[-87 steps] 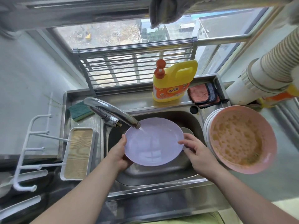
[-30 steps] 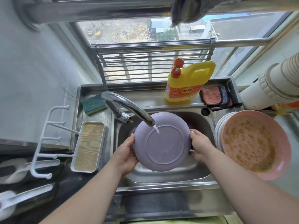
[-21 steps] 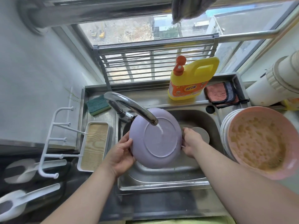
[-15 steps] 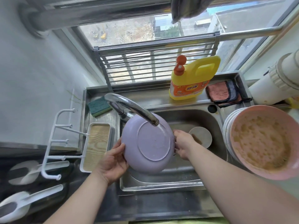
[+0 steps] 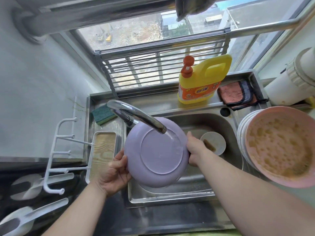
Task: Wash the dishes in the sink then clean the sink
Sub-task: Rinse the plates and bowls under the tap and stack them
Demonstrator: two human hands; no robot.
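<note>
A round lilac plastic plate (image 5: pixel 156 155) is held over the stainless steel sink (image 5: pixel 226 126), its underside turned up toward the camera, and water from the curved chrome tap (image 5: pixel 136 116) runs onto its far right part. The left hand (image 5: pixel 114 171) grips the plate's near left rim, and the right hand (image 5: pixel 195 150) curls round its right rim. No food shows on the upturned side, so rinsing this plate looks nearly finished. Much is left: a small white saucer (image 5: pixel 214 142) with a brown smear lies in the basin to the right, and a pink bowl (image 5: pixel 279 147) coated in yellow residue tops a stack of white dishes (image 5: pixel 241 133) on the counter further right. The sink itself is not yet cleaned. A green sponge (image 5: pixel 103 114) and a yellow detergent bottle (image 5: pixel 202 80) wait on the far ledge.
</note>
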